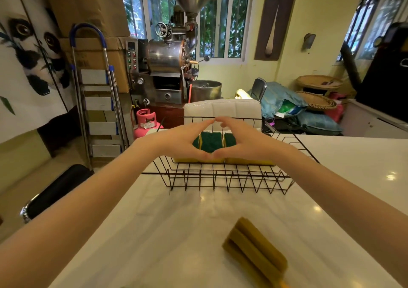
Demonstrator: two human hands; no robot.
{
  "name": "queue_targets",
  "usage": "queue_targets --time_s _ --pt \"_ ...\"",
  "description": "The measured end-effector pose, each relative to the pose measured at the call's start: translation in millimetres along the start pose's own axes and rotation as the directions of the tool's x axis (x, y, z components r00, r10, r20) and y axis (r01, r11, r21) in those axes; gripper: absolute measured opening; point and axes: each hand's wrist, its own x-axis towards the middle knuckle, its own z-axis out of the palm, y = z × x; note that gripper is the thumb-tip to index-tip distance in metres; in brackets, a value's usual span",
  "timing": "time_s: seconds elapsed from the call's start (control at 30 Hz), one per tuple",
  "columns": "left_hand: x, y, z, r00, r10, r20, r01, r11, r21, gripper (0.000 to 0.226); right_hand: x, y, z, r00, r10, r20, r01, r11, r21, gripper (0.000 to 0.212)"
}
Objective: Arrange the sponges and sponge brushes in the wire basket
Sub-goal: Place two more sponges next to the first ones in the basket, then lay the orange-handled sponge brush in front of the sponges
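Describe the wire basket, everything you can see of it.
The wire basket is dark thin metal, rectangular, with zigzag open sides. It sits upright on the white countertop. Yellow sponges with green scouring faces stand in a row inside. The left hand and right hand hover over it, fingers touching.

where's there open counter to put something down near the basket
Bare white counter lies between the black wire basket and the olive sponge brush, and right of the basket. Inside is crowded: yellow-green sponges under both hands.
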Motion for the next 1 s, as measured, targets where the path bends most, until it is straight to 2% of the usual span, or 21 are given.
queue_targets --time_s 0.1,0.23,0.5,0.8,1.0 --pt "-23 21 11 0.996 0.076 -0.05 -0.079 0.995 -0.068 0.101 -38 -13 0 0.996 -0.007 -0.089 0.017 0.993 0.114 0.093" --pt "-47 39 34 0.988 0.155 -0.021 -0.156 0.986 -0.058 0.112 -89 -21 8 0.992 0.014 -0.128 0.012 0.98 0.199 0.103" --pt "-72 70 63 0.971 0.176 0.16 -0.178 0.984 -0.004 0.114 -164 -16 23 0.985 0.164 0.047 -0.17 0.955 0.244 0.103" --pt "-74 84 91 0.926 0.188 0.327 -0.241 0.962 0.129 0.099 -218 -9 25 0.908 0.28 0.31 -0.298 0.954 0.012 0.068" --pt "-73 90 107 0.925 0.284 0.253 -0.333 0.926 0.178 0.073 -233 -3 25 0.846 0.336 0.415 -0.33 0.94 -0.088 0.065"
